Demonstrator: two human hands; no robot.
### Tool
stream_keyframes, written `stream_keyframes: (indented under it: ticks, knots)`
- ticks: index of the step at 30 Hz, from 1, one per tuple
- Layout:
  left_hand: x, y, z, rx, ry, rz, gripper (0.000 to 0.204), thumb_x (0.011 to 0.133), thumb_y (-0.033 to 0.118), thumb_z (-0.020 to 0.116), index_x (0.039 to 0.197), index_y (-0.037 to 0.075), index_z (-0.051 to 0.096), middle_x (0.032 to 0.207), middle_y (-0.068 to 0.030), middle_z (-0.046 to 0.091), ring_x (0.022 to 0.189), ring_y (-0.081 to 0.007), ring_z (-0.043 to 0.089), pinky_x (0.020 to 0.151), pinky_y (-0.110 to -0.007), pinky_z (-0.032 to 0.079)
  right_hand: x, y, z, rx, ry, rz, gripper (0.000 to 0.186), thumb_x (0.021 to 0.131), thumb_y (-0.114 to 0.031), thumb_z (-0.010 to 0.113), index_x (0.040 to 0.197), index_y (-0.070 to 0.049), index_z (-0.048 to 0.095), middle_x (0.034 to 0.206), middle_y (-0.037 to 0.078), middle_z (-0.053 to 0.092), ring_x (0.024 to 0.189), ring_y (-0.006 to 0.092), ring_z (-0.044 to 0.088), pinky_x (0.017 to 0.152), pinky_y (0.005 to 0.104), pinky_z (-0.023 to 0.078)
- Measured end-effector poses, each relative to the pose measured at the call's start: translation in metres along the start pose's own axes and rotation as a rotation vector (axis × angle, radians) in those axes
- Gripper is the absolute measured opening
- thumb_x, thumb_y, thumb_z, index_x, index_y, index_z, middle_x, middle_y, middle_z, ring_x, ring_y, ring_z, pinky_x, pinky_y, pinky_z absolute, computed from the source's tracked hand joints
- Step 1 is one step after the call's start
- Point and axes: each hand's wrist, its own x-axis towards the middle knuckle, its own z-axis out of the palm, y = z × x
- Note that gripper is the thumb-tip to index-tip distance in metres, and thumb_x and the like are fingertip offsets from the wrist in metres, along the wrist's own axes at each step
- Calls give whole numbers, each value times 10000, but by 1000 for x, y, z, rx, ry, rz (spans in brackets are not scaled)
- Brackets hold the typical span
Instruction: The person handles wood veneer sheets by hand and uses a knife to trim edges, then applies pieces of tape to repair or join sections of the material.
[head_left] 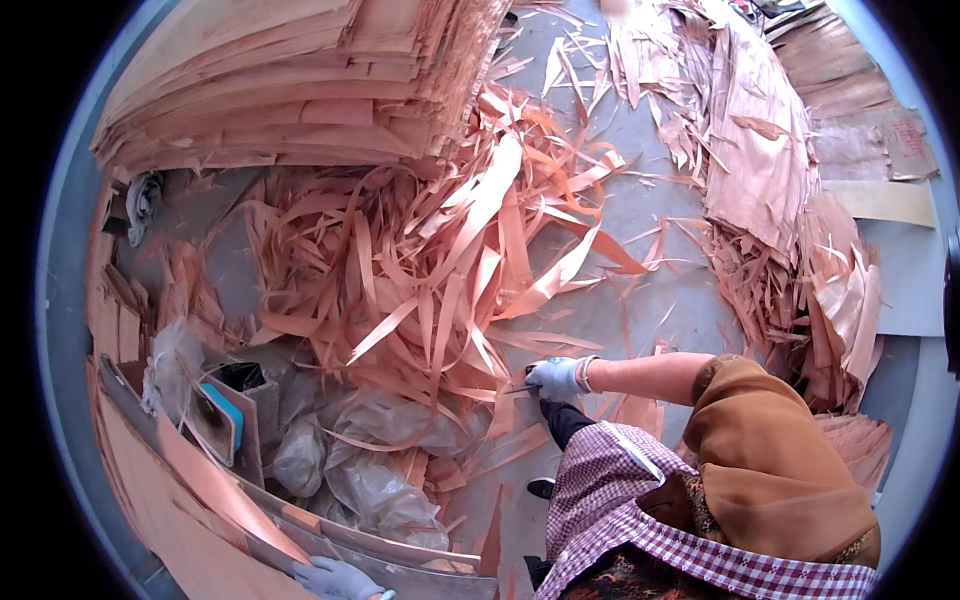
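Observation:
My left hand, in a pale grey-blue glove, lies with its fingers stretched out at the lower end of a reddish veneer sheet, beside the bench edge. My right hand, in a similar glove, is closed at the end of my extended arm. From it a thin dark knife-like tool sticks out to the left; its handle is hidden in my fist. Just beyond that hand, a big tangled heap of veneer strips spreads over the floor.
A tall stack of veneer sheets stands at the far left. More veneer and scraps are piled along the right. Crumpled clear plastic and a blue-edged box-like item lie on the near left. My shoe is on the grey floor.

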Motion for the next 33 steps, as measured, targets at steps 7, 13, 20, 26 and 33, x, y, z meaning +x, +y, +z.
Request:
stream_keyframes:
  ticks: [7, 13, 20, 26, 33]
  knots:
    - [-20, 4, 21, 569, 163, 428, 422, 937, 233, 445, 1220, -81, 471, 1230, -325, 473, 1134, -460, 446, 975, -533, 355, 123, 17, -70, -419, 203, -57, 282, 793, -171, 572, 1058, -103, 642, 1195, 166, 553, 979, 355, 599, 836, 417, 496]
    - [-22, 24, -8, -175, -165, 188, 425, 938, 199, 468, 1253, -82, 425, 1251, -315, 447, 1131, -454, 439, 985, -534, 344, 264, 41, -140, -654, 436, 45, 573, 781, -184, 583, 1329, -103, 440, 1437, 143, 339, 1293, 340, 369, 964, 417, 449]
    - [3, 22, -27, -351, -384, -32, 395, 936, 157, 483, 1231, -96, 407, 1206, -326, 443, 1081, -445, 462, 954, -500, 380, 267, 88, -90, -928, -128, 237, 327, 866, -287, 502, 1121, -139, 644, 1226, 71, 563, 1170, 252, 488, 962, 390, 377]
    - [20, 20, -52, -448, -520, -248, 377, 934, 154, 492, 1212, -93, 428, 1130, -309, 501, 1001, -452, 505, 900, -488, 429, 224, -87, -18, -890, -471, -135, 244, 774, -223, 622, 985, -147, 718, 987, 73, 691, 924, 247, 663, 710, 402, 536]
    - [3, 21, -20, -329, -456, 39, 323, 898, 144, 512, 1140, -68, 484, 1014, -247, 579, 885, -444, 558, 813, -469, 480, 454, -119, -9, -960, 308, -275, 524, 886, -227, 508, 1382, -91, 411, 1444, 123, 373, 1282, 348, 408, 1014, 509, 362]
